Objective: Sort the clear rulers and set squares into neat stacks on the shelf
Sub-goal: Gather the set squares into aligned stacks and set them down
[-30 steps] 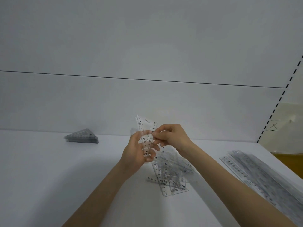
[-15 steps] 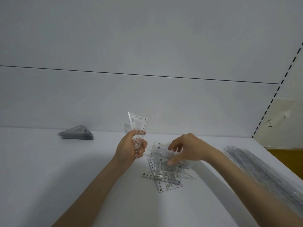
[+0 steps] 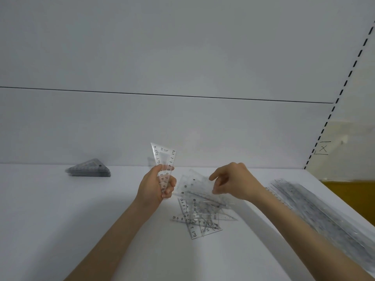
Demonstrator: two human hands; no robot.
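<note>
1. The left hand (image 3: 154,187) is raised above the middle of the white shelf (image 3: 60,220). Its fingers and thumb are curled round the narrow lower end of a clear set square (image 3: 164,159).
2. This held set square stands nearly upright, wide end up, clear of the shelf surface. Its printed scales face the viewer.
3. The right hand (image 3: 235,183) hangs just right of the left hand, over a loose pile of clear set squares (image 3: 199,218).
4. The right hand's fingers are bent, with thumb and forefinger narrowly apart at the edge of the topmost set square (image 3: 194,185). Motion blur makes it impossible to tell whether they grip that piece or only touch it.
5. The loose pile lies near the middle of the shelf. Its pieces overlap at crossed angles.
6. A squared stack of set squares (image 3: 89,169) sits against the back edge of the shelf, toward the left, well apart from both hands.
7. A long stack of clear rulers (image 3: 316,209) lies along the right edge of the shelf, running from the back right corner toward the front.
</note>
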